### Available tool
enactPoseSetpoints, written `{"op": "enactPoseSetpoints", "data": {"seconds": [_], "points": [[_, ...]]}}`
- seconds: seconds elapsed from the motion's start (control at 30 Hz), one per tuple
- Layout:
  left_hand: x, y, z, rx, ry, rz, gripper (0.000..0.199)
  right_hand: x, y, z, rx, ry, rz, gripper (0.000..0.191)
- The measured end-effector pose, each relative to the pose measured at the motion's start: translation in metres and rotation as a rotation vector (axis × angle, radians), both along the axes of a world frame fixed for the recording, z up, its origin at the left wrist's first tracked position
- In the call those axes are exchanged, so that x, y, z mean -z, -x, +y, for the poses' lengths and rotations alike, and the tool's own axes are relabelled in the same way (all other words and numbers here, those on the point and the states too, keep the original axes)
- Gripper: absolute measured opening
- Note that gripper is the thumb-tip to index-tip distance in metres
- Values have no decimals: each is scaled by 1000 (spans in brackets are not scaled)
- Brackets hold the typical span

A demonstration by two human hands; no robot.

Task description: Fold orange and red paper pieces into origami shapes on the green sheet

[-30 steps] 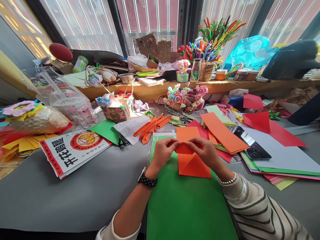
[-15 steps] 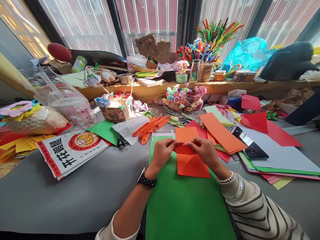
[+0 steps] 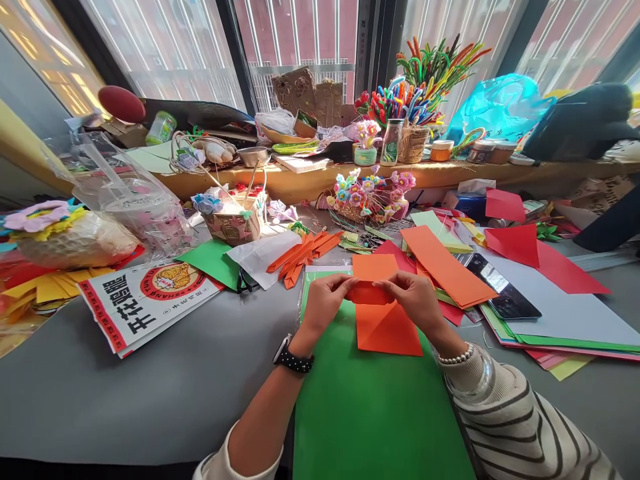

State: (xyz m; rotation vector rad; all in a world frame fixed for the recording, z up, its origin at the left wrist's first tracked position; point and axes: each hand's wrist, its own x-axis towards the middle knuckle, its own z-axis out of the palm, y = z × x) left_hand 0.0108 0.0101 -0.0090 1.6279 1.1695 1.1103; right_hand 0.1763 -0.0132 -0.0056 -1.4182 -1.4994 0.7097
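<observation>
Between my two hands a small piece of orange paper (image 3: 371, 292) is held up. My left hand (image 3: 327, 300) pinches its left end, and my right hand (image 3: 413, 299) pinches its right end, thumbs toward me. Beneath it lies a larger orange sheet (image 3: 389, 333) with a crease across it, its far part showing beyond my fingers. That sheet rests on a green board (image 3: 370, 413) in front of me. Several folded orange paper strips (image 3: 300, 257) lie just beyond my left hand. Right of my right hand is a stack of orange rectangles (image 3: 447, 267).
A phone (image 3: 503, 290) lies on stacked coloured paper (image 3: 575, 323) at the right. On the left are a printed paper bag (image 3: 150, 303) and a green sheet (image 3: 213, 263). A flower basket (image 3: 367, 197) and a cardboard basket (image 3: 235, 220) stand toward the windowsill.
The small orange paper has tilted in my fingers and now bends into a narrower band, its edge turned toward me. Both hands stay in nearly the same place; the view shifts slightly.
</observation>
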Motion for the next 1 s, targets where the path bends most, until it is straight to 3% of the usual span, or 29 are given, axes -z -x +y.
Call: {"op": "enactPoseSetpoints", "data": {"seconds": [0.37, 0.6, 0.83, 1.0], "points": [[1, 1, 2, 4, 27, -71, 27, 4, -4, 2, -16, 39, 129, 34], [-2, 2, 0, 204, 164, -35, 23, 2, -6, 1, 27, -172, -142, 26], [-2, 1, -2, 254, 101, 45, 23, 0, -1, -3, -152, -278, -279, 24], [-1, 3, 0, 177, 26, -5, 18, -2, -4, -2, -69, -247, -150, 30]]}}
